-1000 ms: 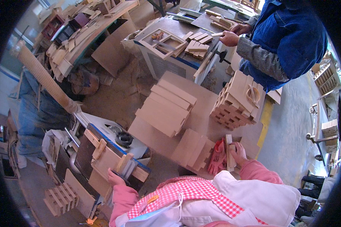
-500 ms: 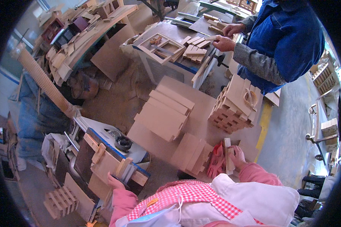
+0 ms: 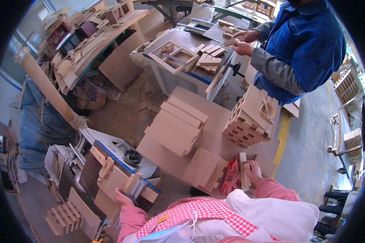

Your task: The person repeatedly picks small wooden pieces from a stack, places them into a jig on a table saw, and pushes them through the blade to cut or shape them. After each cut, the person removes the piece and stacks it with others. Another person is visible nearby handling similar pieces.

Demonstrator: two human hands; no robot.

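Held by right fingers (image 3: 251, 164): wooden strip (image 3: 243, 174), long axis pointing away, slightly leftward. Beside tan board (image 3: 113, 178): left fingers (image 3: 119, 194), grip not discernible. Around: brown counter (image 3: 215, 135) with stacked boards (image 3: 172, 131), grey workshop floor (image 3: 308, 133).

We see tan wood strip (image 3: 244, 175), red glove (image 3: 231, 176), our pink sleeves (image 3: 277, 189), red-white gingham trim (image 3: 209, 206), co-worker's blue jacket (image 3: 306, 48), grey checked sleeve (image 3: 271, 69), yellow floor stripe (image 3: 283, 139), beige hose (image 3: 49, 87).

Light was soft and uneven: pale and bluish across the floor (image 3: 304, 137) at right, dimmer at lower left. Glare whitened the right edge. Shadow lay beneath the bench (image 3: 136, 16) at upper left. Toward the black rim, straight lines bowed and detail softened.
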